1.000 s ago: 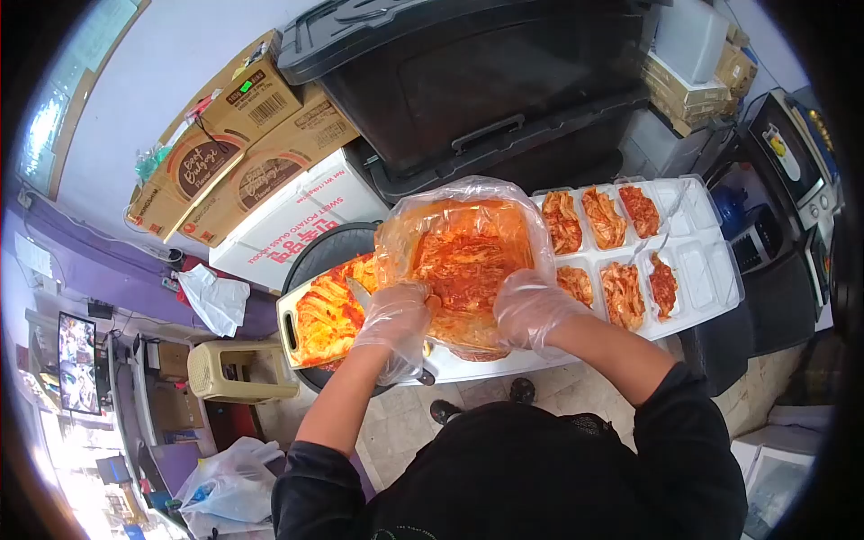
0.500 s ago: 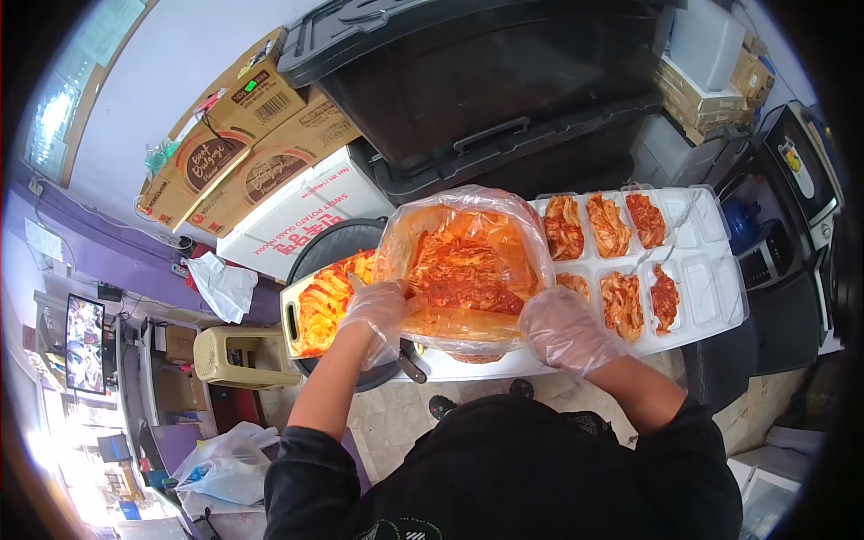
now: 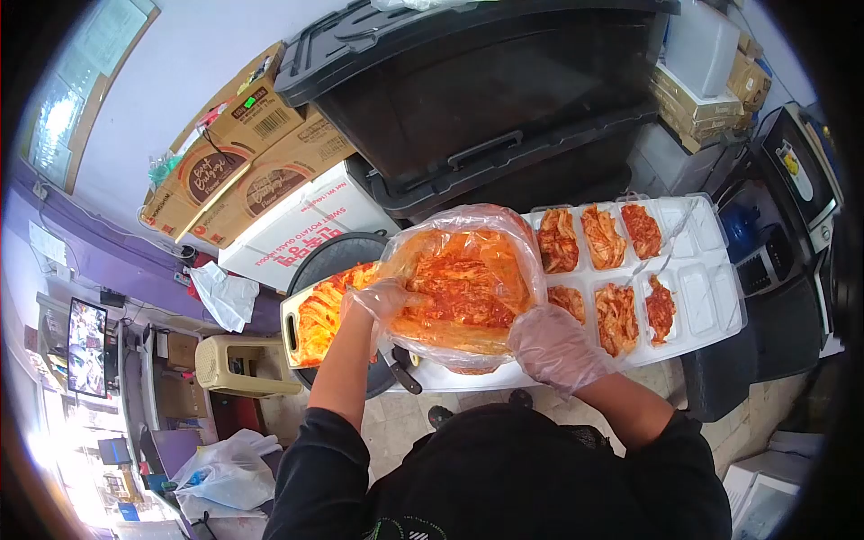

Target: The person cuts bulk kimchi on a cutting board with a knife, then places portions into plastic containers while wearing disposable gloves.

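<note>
A clear plastic bag of red kimchi sits open between my gloved hands. My left hand grips its left side, with the thumb over the rim. My right hand is closed on the bag's lower right edge. To the left, a cutting board bears more kimchi, above a dark round lid or basin. A knife lies below my left hand. At the right, white compartment trays hold several kimchi portions.
Large black bins stand behind the work surface, with cardboard boxes and a white box at the back left. A beige stool is at the left; a dark appliance stands at the right.
The bag's front edge has been drawn lower and its opening has changed shape. My left hand has shifted slightly right, my right hand slightly left and down.
</note>
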A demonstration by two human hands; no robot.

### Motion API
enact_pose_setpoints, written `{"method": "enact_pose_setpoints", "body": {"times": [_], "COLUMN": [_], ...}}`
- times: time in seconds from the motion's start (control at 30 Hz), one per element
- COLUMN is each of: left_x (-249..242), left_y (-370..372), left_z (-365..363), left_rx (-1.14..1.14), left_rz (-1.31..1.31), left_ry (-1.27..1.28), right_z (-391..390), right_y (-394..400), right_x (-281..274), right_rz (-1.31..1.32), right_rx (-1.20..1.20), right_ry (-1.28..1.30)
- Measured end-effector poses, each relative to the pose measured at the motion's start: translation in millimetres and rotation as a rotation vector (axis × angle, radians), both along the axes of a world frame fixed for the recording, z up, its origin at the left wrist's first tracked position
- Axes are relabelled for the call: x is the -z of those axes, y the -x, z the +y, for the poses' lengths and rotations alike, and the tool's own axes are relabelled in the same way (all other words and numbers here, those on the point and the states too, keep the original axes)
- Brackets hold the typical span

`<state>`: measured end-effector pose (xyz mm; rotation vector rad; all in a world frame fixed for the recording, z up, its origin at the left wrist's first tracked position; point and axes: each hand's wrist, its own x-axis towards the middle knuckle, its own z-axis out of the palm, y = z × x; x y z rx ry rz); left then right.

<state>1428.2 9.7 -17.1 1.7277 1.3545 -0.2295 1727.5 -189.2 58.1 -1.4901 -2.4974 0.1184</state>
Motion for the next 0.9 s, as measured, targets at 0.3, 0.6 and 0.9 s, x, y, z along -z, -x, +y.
{"method": "enact_pose_setpoints", "body": {"times": [0.3, 0.6, 0.9], "left_x": [-33.2, 20.7, -38.8], "left_y": [-32.2, -18.2, -50.5], "left_z": [-43.0, -17.6, -66.5], "left_rx": [-0.447, 0.282, 0.540], "left_rz": [-0.593, 0.207, 0.303], "left_ry": [0.271, -0.262, -0.710], "right_z": [4.5, 5.7, 7.2], "right_y": [2.4, 6.6, 7.0], "right_x": [-14.9, -10.2, -9.0], "right_rz": [-0.010, -0.016, -0.019], "right_rx": [-0.049, -0.053, -0.050], "right_ry": [0.070, 0.119, 0.145]}}
